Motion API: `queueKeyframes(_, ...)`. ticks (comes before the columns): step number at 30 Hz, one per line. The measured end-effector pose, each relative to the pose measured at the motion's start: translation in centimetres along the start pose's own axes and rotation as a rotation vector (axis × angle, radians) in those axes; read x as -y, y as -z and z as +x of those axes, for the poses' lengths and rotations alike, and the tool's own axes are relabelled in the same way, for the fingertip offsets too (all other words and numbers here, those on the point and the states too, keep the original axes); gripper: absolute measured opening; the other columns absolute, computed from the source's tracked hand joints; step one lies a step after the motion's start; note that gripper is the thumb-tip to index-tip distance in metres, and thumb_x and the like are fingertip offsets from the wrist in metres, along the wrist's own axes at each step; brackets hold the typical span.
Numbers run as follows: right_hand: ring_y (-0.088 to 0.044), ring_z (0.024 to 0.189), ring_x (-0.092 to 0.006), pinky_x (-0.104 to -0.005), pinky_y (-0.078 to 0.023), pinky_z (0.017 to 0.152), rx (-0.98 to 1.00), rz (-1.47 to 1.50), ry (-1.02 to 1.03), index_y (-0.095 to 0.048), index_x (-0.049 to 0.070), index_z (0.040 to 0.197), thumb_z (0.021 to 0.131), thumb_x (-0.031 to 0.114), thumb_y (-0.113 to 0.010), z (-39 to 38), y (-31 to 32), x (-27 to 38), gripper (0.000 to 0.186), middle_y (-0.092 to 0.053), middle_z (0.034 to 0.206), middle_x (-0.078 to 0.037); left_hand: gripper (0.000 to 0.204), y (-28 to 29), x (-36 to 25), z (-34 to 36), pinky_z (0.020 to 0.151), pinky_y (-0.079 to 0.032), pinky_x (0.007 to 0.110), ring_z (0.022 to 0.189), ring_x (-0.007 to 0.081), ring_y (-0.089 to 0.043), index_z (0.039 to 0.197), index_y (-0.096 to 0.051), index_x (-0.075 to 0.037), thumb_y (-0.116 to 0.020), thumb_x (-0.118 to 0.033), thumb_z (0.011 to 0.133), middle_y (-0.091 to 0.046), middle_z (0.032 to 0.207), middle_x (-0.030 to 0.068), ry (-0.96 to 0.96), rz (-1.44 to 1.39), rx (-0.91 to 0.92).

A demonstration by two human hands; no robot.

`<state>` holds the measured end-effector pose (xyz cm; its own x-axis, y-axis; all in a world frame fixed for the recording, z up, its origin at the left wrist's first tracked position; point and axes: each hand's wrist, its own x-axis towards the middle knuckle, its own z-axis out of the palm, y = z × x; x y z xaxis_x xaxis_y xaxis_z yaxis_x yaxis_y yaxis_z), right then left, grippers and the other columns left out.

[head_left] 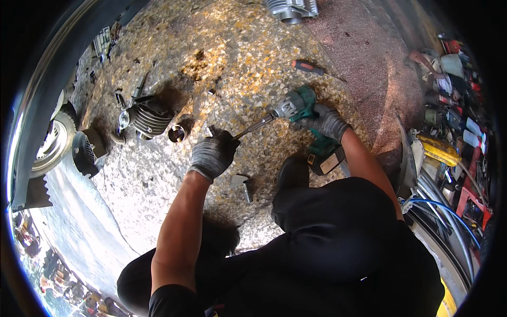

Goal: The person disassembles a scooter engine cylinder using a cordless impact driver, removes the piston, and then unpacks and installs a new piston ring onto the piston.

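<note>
My right hand (328, 122), in a grey knit glove, is wrapped round the handle of a green cordless impact driver (300, 103). Its battery end hangs down beside my dark shoe. From the driver's nose a long metal shaft (259, 126) runs down and left. My left hand (214, 155), gloved the same way, is closed round the far end of that shaft, and its fingers hide the tip. Just beyond the left glove lies a small metal piece (211, 130). A short metal tool with a flat head (244, 187) rests on the ground below the left hand.
Left of my hands sit a finned engine cylinder (150, 117) and a round, hollow metal part (177, 133). A screwdriver (308, 67) lies ahead, and a silver engine casing (291, 11) farther off. A wheel (55, 142) stands far left. Tools and hoses clutter the right side, with a yellow object (439, 150).
</note>
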<state>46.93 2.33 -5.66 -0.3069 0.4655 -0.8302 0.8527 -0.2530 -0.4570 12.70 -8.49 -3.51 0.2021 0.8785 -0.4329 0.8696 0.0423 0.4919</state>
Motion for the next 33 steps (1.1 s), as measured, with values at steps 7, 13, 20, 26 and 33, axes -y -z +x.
queueKeyframes(7,-0.055,0.111,-0.0340,-0.0589,-0.033,0.101,-0.564,-0.944,0.679,-0.061,0.018,0.113,0.084,0.037,-0.066,-0.8,-5.4,10.0,0.035,-0.065,0.105,-0.009,0.024,1.6,-2.1,-0.1,0.059,-0.048,0.050,0.069,0.0387,-0.064,0.086,-0.062,-0.011,-0.060,-0.034,0.091,-0.064,0.071,0.0159,-0.076,-0.017,-0.117)
queueKeyframes(13,-0.054,0.107,-0.0345,-0.0583,-0.032,0.099,-0.504,-0.878,0.418,-0.065,0.019,0.104,0.087,0.028,-0.059,3.2,-4.9,9.5,0.020,-0.062,0.103,-0.010,0.019,4.2,1.9,-1.0,0.071,-0.051,0.047,0.084,0.0363,-0.065,0.093,-0.067,-0.010,-0.055,-0.024,0.092,-0.068,0.088,0.0134,-0.019,0.008,-0.194)
queueKeyframes(20,-0.055,0.105,-0.0362,-0.0542,-0.045,0.089,-0.476,-0.728,0.583,-0.061,0.013,0.117,0.087,0.030,-0.060,1.1,-9.3,10.4,0.034,-0.059,0.109,-0.014,0.024,10.5,8.4,-2.9,0.062,-0.049,0.030,0.069,0.0135,-0.058,0.104,-0.066,0.000,-0.063,-0.023,0.096,-0.066,0.085,0.0060,0.145,-1.064,-1.182)
queueKeyframes(26,-0.061,0.096,-0.0403,-0.0515,-0.050,0.083,0.036,-0.630,0.608,-0.059,0.005,0.116,0.088,0.032,-0.059,-1.0,-14.1,8.5,0.038,-0.062,0.105,-0.021,0.025,13.1,12.5,-4.4,0.071,-0.057,0.032,0.078,0.0177,-0.066,0.113,-0.064,0.000,-0.066,-0.017,0.094,-0.068,0.093,0.0100,0.177,-1.356,-1.344)
queueKeyframes(33,-0.059,0.106,-0.0411,-0.0513,-0.048,0.091,0.016,-0.678,0.501,-0.056,0.004,0.127,0.091,0.035,-0.057,-0.9,-12.9,7.1,0.047,-0.060,0.117,-0.022,0.023,12.9,13.6,-2.5,0.075,-0.057,0.031,0.082,0.0181,-0.067,0.112,-0.064,0.002,-0.065,-0.010,0.093,-0.068,0.098,0.0116,0.099,-1.275,-1.371)
